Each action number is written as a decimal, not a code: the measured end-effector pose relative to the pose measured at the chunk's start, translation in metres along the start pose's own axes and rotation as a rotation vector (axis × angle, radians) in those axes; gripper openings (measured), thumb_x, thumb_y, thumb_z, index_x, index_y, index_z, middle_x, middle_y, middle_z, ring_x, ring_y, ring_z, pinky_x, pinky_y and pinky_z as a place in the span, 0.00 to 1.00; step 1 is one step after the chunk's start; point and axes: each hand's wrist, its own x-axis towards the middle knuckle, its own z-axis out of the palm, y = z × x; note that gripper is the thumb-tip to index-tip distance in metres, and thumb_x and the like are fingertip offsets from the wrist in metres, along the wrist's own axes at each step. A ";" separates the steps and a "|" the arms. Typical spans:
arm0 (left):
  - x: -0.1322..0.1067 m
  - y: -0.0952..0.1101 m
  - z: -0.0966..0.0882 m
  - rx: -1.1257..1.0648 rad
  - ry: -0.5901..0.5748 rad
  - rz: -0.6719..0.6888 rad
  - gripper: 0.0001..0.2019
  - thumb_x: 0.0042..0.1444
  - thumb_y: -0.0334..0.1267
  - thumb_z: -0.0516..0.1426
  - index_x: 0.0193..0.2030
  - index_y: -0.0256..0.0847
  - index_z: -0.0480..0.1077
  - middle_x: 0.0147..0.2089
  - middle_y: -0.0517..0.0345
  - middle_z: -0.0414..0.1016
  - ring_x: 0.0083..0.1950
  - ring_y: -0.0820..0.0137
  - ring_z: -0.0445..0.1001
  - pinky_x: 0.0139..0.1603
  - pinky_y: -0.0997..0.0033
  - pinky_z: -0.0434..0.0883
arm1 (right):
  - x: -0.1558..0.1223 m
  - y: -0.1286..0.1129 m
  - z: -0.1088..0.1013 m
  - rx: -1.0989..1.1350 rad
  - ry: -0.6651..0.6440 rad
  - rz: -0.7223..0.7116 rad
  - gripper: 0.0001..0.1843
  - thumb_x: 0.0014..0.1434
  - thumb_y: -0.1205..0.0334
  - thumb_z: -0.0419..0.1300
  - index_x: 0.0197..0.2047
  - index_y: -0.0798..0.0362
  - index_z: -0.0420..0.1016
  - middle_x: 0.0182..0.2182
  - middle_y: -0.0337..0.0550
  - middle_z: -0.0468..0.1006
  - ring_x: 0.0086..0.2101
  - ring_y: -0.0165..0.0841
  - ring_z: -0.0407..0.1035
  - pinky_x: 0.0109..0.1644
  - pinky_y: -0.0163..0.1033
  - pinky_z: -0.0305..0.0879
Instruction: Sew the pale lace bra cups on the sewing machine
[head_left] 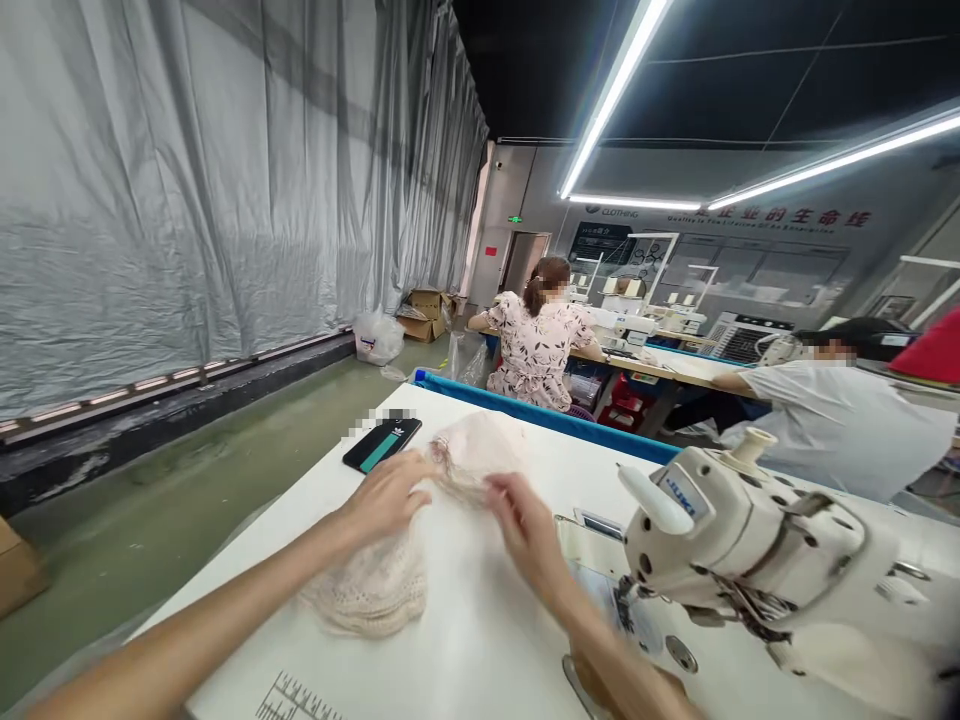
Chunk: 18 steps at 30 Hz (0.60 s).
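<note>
A pale pink, lacy fabric piece [484,447] lies bunched on the white sewing table [465,620]. My left hand [390,492] reaches to its left edge, fingers curved and thumb apart, slightly blurred. At the lower right edge of that fabric, my right hand [525,520] has its fingertips closed on the border. Partly beneath my left wrist sits a stack of similar cream lace pieces [375,590] with scalloped edges. A white sewing machine [720,530] stands to the right of my right forearm, its needle area close to the arm.
A dark phone [382,440] lies beyond my left hand. Blue edging [547,413] runs along the table's far side. One co-worker [540,340] sits ahead, another person [840,400] to the right. Cardboard boxes [427,312] and a plastic bag [379,337] stand by the curtain.
</note>
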 end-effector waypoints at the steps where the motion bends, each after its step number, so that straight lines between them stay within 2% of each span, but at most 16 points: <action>1: -0.019 -0.002 -0.002 -0.016 -0.041 0.001 0.11 0.55 0.30 0.53 0.43 0.41 0.72 0.42 0.56 0.73 0.46 0.64 0.70 0.49 0.66 0.65 | -0.016 -0.012 0.005 0.012 -0.099 -0.068 0.10 0.62 0.55 0.54 0.40 0.51 0.72 0.32 0.40 0.73 0.27 0.29 0.66 0.33 0.34 0.65; 3: -0.053 -0.004 -0.002 -0.044 -0.118 -0.006 0.09 0.51 0.29 0.53 0.35 0.41 0.73 0.36 0.58 0.73 0.41 0.64 0.71 0.41 0.69 0.66 | -0.040 -0.032 0.016 -0.044 -0.315 -0.214 0.08 0.59 0.58 0.57 0.42 0.50 0.71 0.35 0.39 0.72 0.24 0.26 0.64 0.29 0.32 0.62; 5: -0.076 -0.004 0.002 -0.065 -0.154 -0.023 0.08 0.47 0.28 0.52 0.31 0.41 0.72 0.33 0.59 0.71 0.39 0.64 0.71 0.38 0.71 0.64 | -0.050 -0.044 0.027 -0.144 -0.381 -0.265 0.07 0.59 0.63 0.57 0.42 0.51 0.70 0.37 0.40 0.72 0.24 0.26 0.64 0.29 0.32 0.60; 7: -0.087 -0.003 0.006 -0.085 -0.158 -0.034 0.06 0.46 0.29 0.52 0.29 0.41 0.70 0.34 0.59 0.70 0.39 0.64 0.70 0.37 0.72 0.63 | -0.052 -0.050 0.034 -0.215 -0.374 -0.279 0.06 0.59 0.66 0.56 0.41 0.51 0.71 0.37 0.41 0.71 0.26 0.27 0.65 0.30 0.32 0.59; 10: -0.089 -0.003 0.012 -0.103 -0.133 -0.030 0.04 0.46 0.30 0.52 0.26 0.41 0.66 0.36 0.58 0.69 0.37 0.66 0.69 0.36 0.72 0.62 | -0.050 -0.052 0.037 -0.278 -0.374 -0.323 0.07 0.60 0.67 0.53 0.39 0.51 0.72 0.36 0.41 0.72 0.28 0.29 0.67 0.30 0.33 0.58; 14: -0.086 -0.006 0.017 -0.113 -0.071 -0.024 0.08 0.47 0.27 0.48 0.20 0.40 0.60 0.31 0.57 0.68 0.35 0.66 0.67 0.36 0.71 0.59 | -0.051 -0.054 0.036 -0.334 -0.360 -0.366 0.05 0.60 0.66 0.55 0.38 0.51 0.71 0.33 0.40 0.72 0.28 0.30 0.67 0.30 0.33 0.56; 18: -0.083 -0.011 0.017 -0.163 -0.061 -0.022 0.09 0.47 0.28 0.46 0.18 0.40 0.57 0.29 0.59 0.69 0.32 0.69 0.67 0.34 0.73 0.59 | -0.051 -0.055 0.037 -0.337 -0.312 -0.355 0.07 0.60 0.67 0.55 0.42 0.50 0.70 0.36 0.41 0.72 0.28 0.30 0.66 0.27 0.32 0.53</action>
